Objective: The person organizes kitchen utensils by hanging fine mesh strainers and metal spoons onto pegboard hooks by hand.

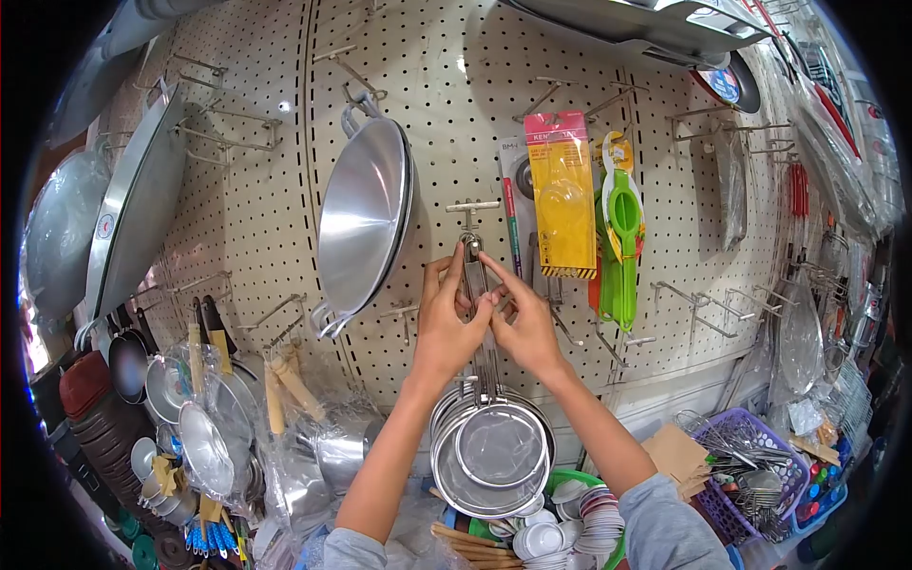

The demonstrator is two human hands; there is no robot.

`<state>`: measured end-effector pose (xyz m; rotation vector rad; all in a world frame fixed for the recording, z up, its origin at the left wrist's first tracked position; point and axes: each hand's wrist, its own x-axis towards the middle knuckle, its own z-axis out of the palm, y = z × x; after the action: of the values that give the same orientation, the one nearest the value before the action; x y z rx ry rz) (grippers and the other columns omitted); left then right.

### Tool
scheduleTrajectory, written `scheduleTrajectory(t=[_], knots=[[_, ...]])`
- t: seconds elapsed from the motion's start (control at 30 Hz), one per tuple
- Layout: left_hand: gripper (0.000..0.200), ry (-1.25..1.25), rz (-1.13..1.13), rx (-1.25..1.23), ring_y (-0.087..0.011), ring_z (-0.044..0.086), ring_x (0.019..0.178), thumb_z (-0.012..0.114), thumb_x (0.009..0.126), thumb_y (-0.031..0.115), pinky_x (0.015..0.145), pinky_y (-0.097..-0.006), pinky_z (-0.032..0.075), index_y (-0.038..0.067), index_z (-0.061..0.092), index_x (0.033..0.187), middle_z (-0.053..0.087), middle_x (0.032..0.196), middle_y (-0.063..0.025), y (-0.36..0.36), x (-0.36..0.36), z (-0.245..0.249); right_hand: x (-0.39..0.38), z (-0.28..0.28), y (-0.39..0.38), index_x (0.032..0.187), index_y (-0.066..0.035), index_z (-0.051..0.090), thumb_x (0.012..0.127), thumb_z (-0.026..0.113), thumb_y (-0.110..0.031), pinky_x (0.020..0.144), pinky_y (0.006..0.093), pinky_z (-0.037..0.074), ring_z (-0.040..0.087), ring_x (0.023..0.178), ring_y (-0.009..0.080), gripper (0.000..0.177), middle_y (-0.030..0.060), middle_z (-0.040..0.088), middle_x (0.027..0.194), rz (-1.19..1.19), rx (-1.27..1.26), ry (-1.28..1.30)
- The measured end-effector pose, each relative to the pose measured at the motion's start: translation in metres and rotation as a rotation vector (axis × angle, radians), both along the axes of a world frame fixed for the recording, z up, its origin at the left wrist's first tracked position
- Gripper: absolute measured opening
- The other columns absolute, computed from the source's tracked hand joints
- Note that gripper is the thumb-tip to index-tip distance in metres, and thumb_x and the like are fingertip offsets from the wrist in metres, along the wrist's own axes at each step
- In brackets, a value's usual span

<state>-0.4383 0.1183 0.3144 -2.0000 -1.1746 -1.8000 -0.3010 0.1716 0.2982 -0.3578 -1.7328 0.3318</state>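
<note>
Several round mesh strainers [501, 445] hang in a stack, handles up, below a metal hook [472, 206] on the pegboard. My left hand [448, 321] grips their metal handles from the left, its index finger reaching up near the hook. From the other side my right hand [521, 318] closes on the same handles, index finger pointing up to the handle tops. The thumbs meet in front. Whether the handle ends are on the hook, I cannot make out. A shiny two-handled metal wok [361, 218] hangs to the left of my hands.
Right of my hands hang a yellow-and-pink packaged item [562, 199] and a green squeezer [622, 242]. Below are a green basket [619, 551] of small white dishes and a purple basket [750, 418] of metal utensils. Wrapped pans [214, 446] crowd the lower left. Bare hooks [693, 299] stick out nearby.
</note>
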Motion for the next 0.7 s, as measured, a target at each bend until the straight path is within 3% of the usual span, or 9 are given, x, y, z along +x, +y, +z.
scheduleTrajectory(t=[0.2, 0.4, 0.53, 0.63, 0.7], knots=[[0.073, 0.014, 0.000, 0.003, -0.0155, 0.058, 0.081, 0.076, 0.088, 0.012, 0.078, -0.0305, 0.053, 0.002, 0.049, 0.155, 0.055, 0.131, -0.0130, -0.005, -0.001, -0.003, 0.002, -0.007, -0.003, 0.155, -0.023, 0.053, 0.090, 0.068, -0.001, 0.065, 0.0313, 0.053, 0.062, 0.064, 0.0166, 0.070, 0.0115, 0.066, 0.089, -0.007, -0.083, -0.026], [0.071, 0.038, 0.037, -0.029, -0.0195, 0.059, 0.089, 0.077, 0.089, 0.015, 0.081, -0.0321, 0.053, 0.006, 0.052, 0.154, 0.056, 0.132, -0.0136, -0.018, 0.004, -0.007, 0.002, -0.016, -0.001, 0.154, -0.022, 0.053, 0.092, 0.069, -0.003, 0.069, 0.0322, 0.055, 0.066, 0.070, 0.0206, 0.067, 0.0136, 0.070, 0.091, -0.027, 0.022, -0.015], [0.068, 0.071, 0.066, -0.109, -0.0239, 0.060, 0.097, 0.077, 0.089, 0.016, 0.083, -0.0335, 0.054, 0.006, 0.054, 0.152, 0.057, 0.132, -0.0140, -0.033, 0.003, -0.010, 0.013, -0.022, -0.017, 0.152, -0.019, 0.055, 0.091, 0.073, -0.005, 0.068, 0.0321, 0.055, 0.063, 0.069, 0.0175, 0.066, 0.0105, 0.068, 0.092, -0.062, -0.049, -0.076], [0.061, 0.184, 0.130, 0.006, -0.0259, 0.059, 0.102, 0.077, 0.089, 0.014, 0.088, -0.0355, 0.052, 0.006, 0.059, 0.147, 0.060, 0.128, -0.0139, -0.039, -0.001, -0.025, 0.024, -0.041, -0.029, 0.149, -0.017, 0.059, 0.090, 0.075, -0.006, 0.064, 0.0296, 0.053, 0.061, 0.071, 0.0140, 0.062, 0.0067, 0.066, 0.092, -0.031, -0.082, -0.077], [0.055, 0.145, 0.104, -0.059, -0.0319, 0.059, 0.110, 0.076, 0.089, 0.015, 0.098, -0.0410, 0.049, 0.004, 0.063, 0.141, 0.061, 0.126, -0.0148, -0.066, 0.010, -0.031, 0.035, -0.055, -0.047, 0.145, -0.015, 0.063, 0.090, 0.075, -0.006, 0.062, 0.0269, 0.050, 0.059, 0.074, 0.0113, 0.057, 0.0040, 0.065, 0.092, 0.012, -0.143, -0.072]])
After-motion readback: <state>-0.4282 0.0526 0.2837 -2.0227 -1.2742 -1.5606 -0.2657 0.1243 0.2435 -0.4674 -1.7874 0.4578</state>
